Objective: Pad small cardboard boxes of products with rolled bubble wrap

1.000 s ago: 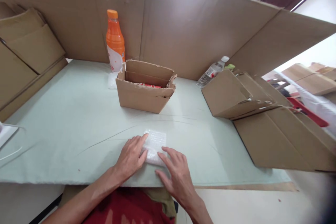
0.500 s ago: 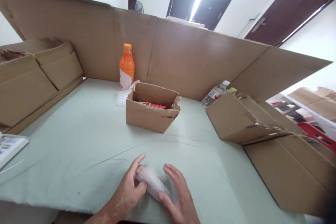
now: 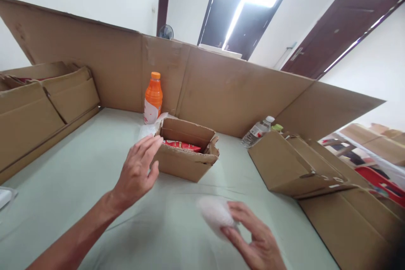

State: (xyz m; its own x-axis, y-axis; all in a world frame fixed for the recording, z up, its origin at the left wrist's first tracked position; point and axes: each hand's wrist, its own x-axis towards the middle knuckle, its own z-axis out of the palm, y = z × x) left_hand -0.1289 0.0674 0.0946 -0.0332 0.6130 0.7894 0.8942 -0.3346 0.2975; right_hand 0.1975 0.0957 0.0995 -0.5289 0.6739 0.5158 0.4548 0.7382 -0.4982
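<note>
My right hand [image 3: 249, 232] grips a bubble-wrapped bundle [image 3: 215, 215], blurred by motion, above the table in front of me. What is inside the wrap cannot be made out. My left hand [image 3: 137, 171] is open, fingers stretched out, at the near left corner of a small open cardboard box [image 3: 180, 166]; whether it touches the box is unclear. Inside the box lies a red packet [image 3: 182, 146]. Behind the box's left side, some clear plastic wrap [image 3: 147, 130] lies on the table.
An orange drink bottle [image 3: 153, 99] stands by the cardboard back wall [image 3: 218, 88]. A clear water bottle [image 3: 257, 133] leans at the right. Cardboard boxes stand on the left [image 3: 31, 112] and right [image 3: 284, 164]. A white object [image 3: 4, 198] lies at the left edge.
My left hand has let go of the wrapped bundle and moved forward to the cardboard box. My right hand has carried the bundle forward and right. The camera view has tilted up.
</note>
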